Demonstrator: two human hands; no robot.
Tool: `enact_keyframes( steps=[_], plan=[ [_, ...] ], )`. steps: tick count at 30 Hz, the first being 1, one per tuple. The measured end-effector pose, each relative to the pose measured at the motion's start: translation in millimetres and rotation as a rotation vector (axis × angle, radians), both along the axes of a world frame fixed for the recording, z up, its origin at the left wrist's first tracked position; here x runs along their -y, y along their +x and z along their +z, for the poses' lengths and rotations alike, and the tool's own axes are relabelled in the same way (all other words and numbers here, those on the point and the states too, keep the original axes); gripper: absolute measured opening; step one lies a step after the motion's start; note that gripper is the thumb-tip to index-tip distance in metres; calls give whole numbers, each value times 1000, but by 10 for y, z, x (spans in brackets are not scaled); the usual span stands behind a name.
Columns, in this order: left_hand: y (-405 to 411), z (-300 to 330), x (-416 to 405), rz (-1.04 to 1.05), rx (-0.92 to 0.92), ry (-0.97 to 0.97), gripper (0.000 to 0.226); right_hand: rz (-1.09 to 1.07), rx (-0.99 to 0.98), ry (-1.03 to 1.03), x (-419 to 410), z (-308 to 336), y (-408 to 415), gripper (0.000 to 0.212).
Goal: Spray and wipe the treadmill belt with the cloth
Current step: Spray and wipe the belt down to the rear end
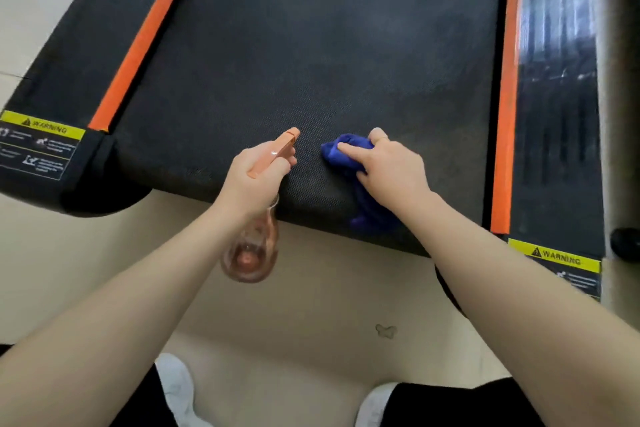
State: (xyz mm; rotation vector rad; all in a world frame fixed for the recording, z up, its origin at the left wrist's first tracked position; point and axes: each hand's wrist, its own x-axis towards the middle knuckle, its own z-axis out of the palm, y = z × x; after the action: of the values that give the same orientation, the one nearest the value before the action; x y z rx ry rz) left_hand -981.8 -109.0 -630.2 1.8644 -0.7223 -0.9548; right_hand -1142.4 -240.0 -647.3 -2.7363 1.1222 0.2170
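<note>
The treadmill belt [311, 62] is black with a fine dotted texture, long axis running away from the person. Near its rear edge, the left hand [258, 177] grips a clear spray bottle [251, 246], orange nozzle [277, 151] pointing forward over the belt. Just beside it, the right hand [391, 166] clutches a crumpled blue cloth [346, 149], pressed on the belt.
</note>
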Motion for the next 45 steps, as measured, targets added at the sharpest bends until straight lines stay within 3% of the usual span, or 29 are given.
enact_keyframes(
  steps=[3, 6, 8, 12, 13, 17, 21, 24, 27, 34, 38, 43, 45],
  plan=[
    [-84, 29, -21, -52, -17, 14, 20, -315, 12, -54, 615, -17, -298, 42],
    [-171, 47, 8, -45, -23, 5, 21, -445, -40, -68, 880, -13, -463, 46],
    [-247, 74, 27, -21, -20, 3, 21, -365, -45, -55, 715, 31, -367, 48],
    [-447, 110, 131, -1, 11, -18, 25, 243, -42, -27, 275, 41, -258, 50],
    [-481, 117, 161, -1, 14, -29, 27, 292, -41, -37, 320, 29, -270, 50],
    [-619, 213, 282, 11, -23, -41, 35, -163, 54, -56, 753, -5, -428, 45],
    [-868, 363, 558, -135, -158, 120, 30, -328, 239, 28, 908, 90, -817, 45],
    [-1127, 399, 797, -203, -144, 261, 26, -434, 368, 101, 990, 151, -1085, 46],
    [-1332, 327, 915, -179, -158, 301, 14, -392, 420, 179, 1034, 154, -1230, 48],
    [-1257, 162, 487, -83, 60, 294, 28, -245, 294, 186, 853, 154, -1192, 45],
    [-1221, 143, 350, -47, 65, 280, 29, -152, 202, 158, 750, 111, -1097, 41],
    [-1154, 539, 511, -203, 42, 145, 23, -177, 106, 75, 570, 47, -942, 44],
    [-1123, 681, 617, -222, 48, 98, 33, -1, 57, 27, 424, 55, -839, 45]
  ],
)
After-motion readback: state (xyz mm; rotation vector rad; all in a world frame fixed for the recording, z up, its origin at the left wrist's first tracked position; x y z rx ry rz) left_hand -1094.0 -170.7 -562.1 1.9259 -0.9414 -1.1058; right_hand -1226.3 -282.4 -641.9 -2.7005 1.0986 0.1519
